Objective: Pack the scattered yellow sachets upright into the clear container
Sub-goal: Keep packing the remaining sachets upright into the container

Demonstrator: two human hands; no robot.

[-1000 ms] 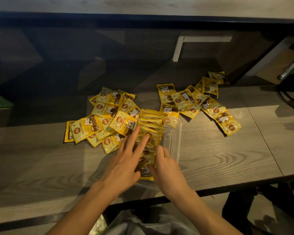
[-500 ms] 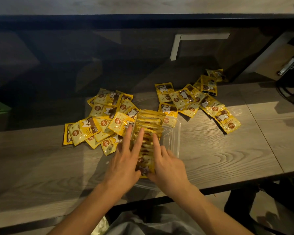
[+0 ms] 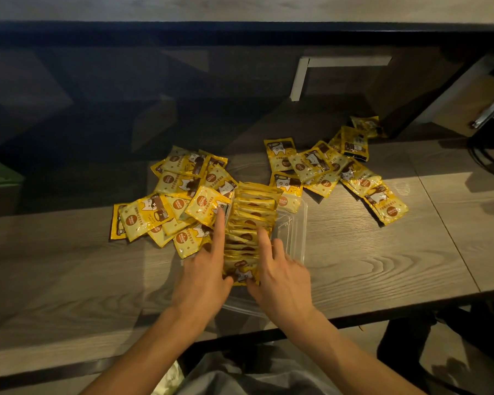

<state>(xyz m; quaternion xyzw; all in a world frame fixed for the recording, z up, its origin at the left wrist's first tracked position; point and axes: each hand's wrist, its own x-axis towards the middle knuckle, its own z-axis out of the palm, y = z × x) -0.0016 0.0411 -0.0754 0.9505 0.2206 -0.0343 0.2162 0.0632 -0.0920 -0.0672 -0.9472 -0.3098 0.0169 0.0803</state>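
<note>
Between glossy yellow sachets (image 3: 250, 223) in the clear container (image 3: 298, 223), left hand (image 3: 203, 277) and right hand (image 3: 283, 277) press flat-fingered.

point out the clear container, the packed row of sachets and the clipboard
clear container (image 3: 297, 223), head view, bare right wall
packed row (image 3: 250, 223), head view, top edges mid-row
clipboard (image 3: 468, 109), head view, brown board

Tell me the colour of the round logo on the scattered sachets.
Red-brown, on the yellow sachets; head view.

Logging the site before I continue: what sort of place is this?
Probably an office or workroom desk: a grey wood-grain desktop, a brown clipboard with a metal clip, and black cables at the right.
</note>
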